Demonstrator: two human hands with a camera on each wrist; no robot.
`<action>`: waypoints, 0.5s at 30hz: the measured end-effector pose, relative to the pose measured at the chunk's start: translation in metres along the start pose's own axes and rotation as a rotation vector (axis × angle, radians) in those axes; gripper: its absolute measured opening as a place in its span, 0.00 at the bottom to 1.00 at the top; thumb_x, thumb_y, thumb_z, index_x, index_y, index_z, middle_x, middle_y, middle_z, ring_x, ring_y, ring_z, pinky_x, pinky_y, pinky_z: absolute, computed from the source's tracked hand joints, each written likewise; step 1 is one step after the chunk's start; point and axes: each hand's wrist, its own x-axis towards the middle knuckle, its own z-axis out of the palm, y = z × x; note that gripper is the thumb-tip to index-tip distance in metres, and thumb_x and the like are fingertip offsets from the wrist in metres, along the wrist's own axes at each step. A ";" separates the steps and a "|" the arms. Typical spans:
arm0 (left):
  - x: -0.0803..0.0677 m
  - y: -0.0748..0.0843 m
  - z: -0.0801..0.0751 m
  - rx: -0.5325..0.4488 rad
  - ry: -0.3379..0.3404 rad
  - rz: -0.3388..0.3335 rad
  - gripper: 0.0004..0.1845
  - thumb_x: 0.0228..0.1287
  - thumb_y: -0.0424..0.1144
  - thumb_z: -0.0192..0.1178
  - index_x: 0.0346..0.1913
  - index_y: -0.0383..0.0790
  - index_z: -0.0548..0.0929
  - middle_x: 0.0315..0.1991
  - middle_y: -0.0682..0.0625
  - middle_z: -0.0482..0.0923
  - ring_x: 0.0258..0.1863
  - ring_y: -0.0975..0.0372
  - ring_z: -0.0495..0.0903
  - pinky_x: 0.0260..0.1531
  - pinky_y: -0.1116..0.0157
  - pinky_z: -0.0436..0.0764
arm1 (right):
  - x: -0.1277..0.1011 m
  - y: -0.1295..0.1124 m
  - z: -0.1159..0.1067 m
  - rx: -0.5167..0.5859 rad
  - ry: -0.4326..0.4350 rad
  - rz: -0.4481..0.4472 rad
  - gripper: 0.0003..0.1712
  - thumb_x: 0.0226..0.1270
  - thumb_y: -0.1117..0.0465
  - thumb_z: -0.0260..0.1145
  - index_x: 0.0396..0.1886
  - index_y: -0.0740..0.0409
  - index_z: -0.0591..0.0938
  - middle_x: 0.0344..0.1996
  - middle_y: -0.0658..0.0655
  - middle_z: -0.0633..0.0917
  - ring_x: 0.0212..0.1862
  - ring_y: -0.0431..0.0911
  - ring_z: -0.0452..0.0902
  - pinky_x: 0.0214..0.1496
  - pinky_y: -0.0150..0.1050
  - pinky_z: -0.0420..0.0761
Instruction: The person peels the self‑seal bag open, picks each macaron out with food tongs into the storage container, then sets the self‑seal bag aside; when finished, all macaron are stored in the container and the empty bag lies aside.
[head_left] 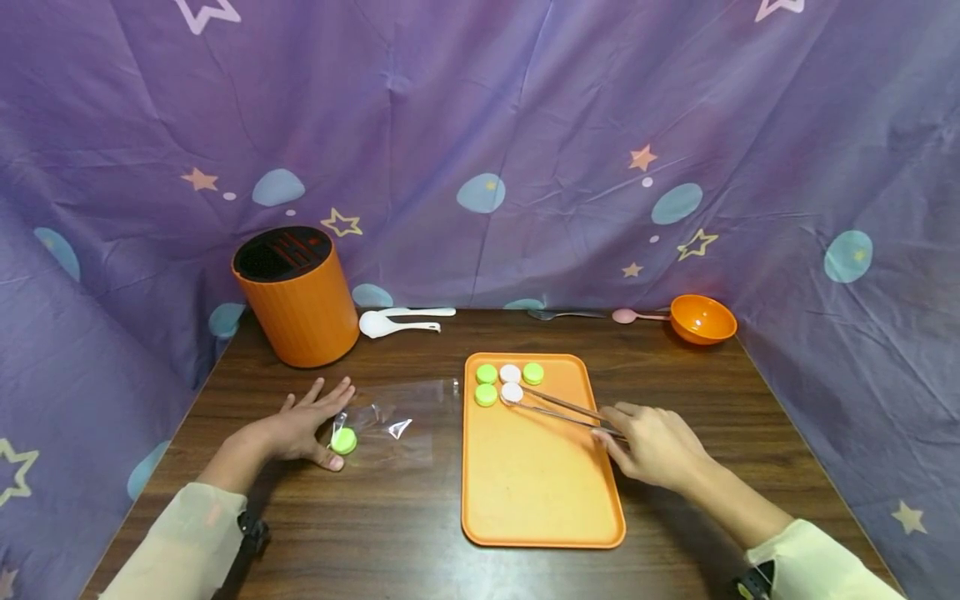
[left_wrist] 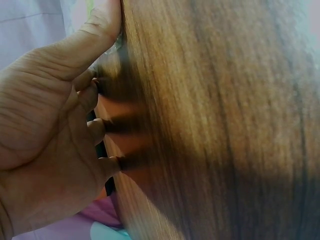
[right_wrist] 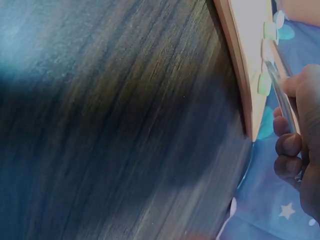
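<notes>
My right hand (head_left: 660,443) grips metal tongs (head_left: 562,414) over an orange tray (head_left: 536,500). The tong tips sit around a white macaron (head_left: 512,392) near the tray's far end. Beside it lie another white macaron (head_left: 510,373) and several green ones (head_left: 486,395). On the left, my left hand (head_left: 303,425) rests with fingers spread at the end of a clear plastic bag (head_left: 408,425). One green macaron (head_left: 344,441) is inside that end, between thumb and fingers. In the left wrist view the fingertips (left_wrist: 112,165) meet the wooden table.
An orange knife block (head_left: 300,304) stands at the back left, next to white spoons (head_left: 382,324). Along the back edge lie a metal utensil (head_left: 562,315) and a pink spoon (head_left: 626,316), beside an orange bowl (head_left: 701,321). A purple curtain (head_left: 420,125) hangs behind and around the table.
</notes>
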 end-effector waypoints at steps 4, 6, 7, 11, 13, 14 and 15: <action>0.004 -0.007 0.003 0.019 0.006 0.001 0.74 0.49 0.68 0.80 0.92 0.51 0.47 0.94 0.45 0.32 0.90 0.33 0.24 0.77 0.19 0.27 | 0.000 -0.001 0.001 0.000 -0.009 0.007 0.14 0.68 0.52 0.79 0.45 0.56 0.90 0.30 0.49 0.89 0.23 0.44 0.83 0.19 0.44 0.80; 0.005 -0.009 0.003 0.029 0.011 -0.008 0.75 0.48 0.70 0.80 0.92 0.51 0.48 0.94 0.45 0.33 0.90 0.34 0.25 0.78 0.19 0.28 | 0.000 -0.001 0.001 -0.003 -0.010 0.007 0.14 0.68 0.52 0.79 0.44 0.57 0.90 0.30 0.49 0.88 0.22 0.44 0.82 0.19 0.44 0.80; 0.005 -0.009 0.002 0.031 0.012 -0.006 0.75 0.47 0.71 0.80 0.92 0.50 0.48 0.94 0.44 0.33 0.90 0.33 0.25 0.77 0.18 0.29 | 0.000 -0.002 0.001 -0.003 -0.011 0.008 0.14 0.68 0.52 0.79 0.44 0.57 0.90 0.30 0.49 0.88 0.22 0.44 0.82 0.19 0.44 0.79; 0.005 -0.010 0.001 0.020 0.009 -0.020 0.78 0.42 0.76 0.80 0.92 0.51 0.48 0.94 0.45 0.33 0.90 0.34 0.24 0.77 0.19 0.27 | 0.001 -0.003 0.001 -0.002 -0.020 0.013 0.15 0.69 0.52 0.79 0.45 0.58 0.90 0.32 0.52 0.89 0.24 0.46 0.84 0.20 0.46 0.82; 0.004 -0.008 0.001 0.012 0.005 -0.025 0.79 0.41 0.76 0.79 0.92 0.50 0.48 0.94 0.45 0.32 0.90 0.34 0.24 0.77 0.19 0.27 | 0.001 -0.003 0.002 -0.001 -0.024 0.018 0.16 0.69 0.52 0.78 0.46 0.59 0.90 0.33 0.53 0.90 0.25 0.48 0.86 0.21 0.47 0.83; 0.004 -0.009 0.002 0.011 0.003 -0.027 0.79 0.41 0.76 0.79 0.92 0.50 0.48 0.94 0.45 0.32 0.90 0.35 0.23 0.78 0.19 0.26 | 0.000 -0.004 0.002 -0.001 -0.024 0.020 0.16 0.69 0.52 0.78 0.47 0.60 0.90 0.34 0.54 0.91 0.25 0.48 0.86 0.21 0.47 0.83; 0.005 -0.008 0.002 0.011 -0.001 -0.032 0.78 0.42 0.75 0.80 0.92 0.50 0.48 0.94 0.45 0.32 0.90 0.35 0.23 0.78 0.20 0.26 | 0.000 -0.004 0.002 0.001 -0.023 0.022 0.16 0.69 0.52 0.79 0.47 0.60 0.90 0.34 0.54 0.91 0.25 0.49 0.86 0.21 0.47 0.83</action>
